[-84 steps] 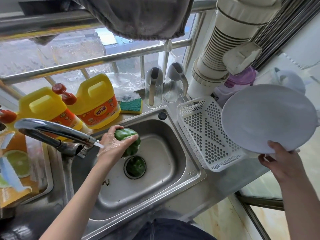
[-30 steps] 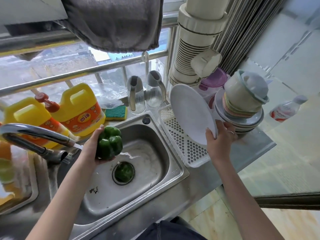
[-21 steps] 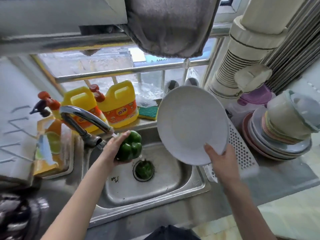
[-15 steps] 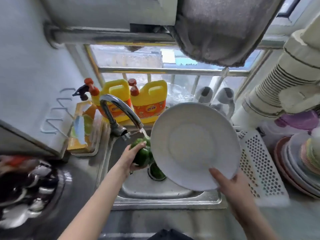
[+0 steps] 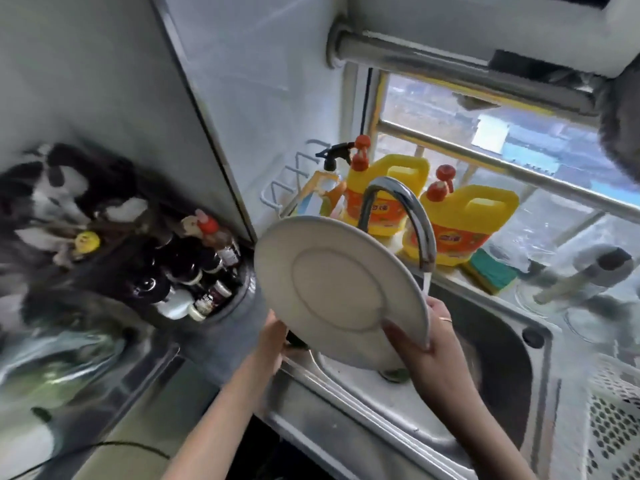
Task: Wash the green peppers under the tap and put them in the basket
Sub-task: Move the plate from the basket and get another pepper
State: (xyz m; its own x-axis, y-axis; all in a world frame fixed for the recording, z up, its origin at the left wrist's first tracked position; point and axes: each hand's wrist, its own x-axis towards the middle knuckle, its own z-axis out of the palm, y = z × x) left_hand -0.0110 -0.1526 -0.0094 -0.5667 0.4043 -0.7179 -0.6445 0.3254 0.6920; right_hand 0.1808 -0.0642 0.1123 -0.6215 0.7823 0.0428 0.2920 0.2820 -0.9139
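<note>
A round, smooth white plate is gripped at its near rim by the right hand under the curved chrome tap. The left hand is mostly hidden behind it; its grasp cannot be told. No green pepper is visible. The washing step appears interrupted; next, the perforated white plastic basket, far right, must be reached.

white plate, yellow detergent jugs, sponge

left hand: bare, no ring seen | right hand: bare, thin band ring on one finger | forearms: both bare, no sleeves in view
</note>
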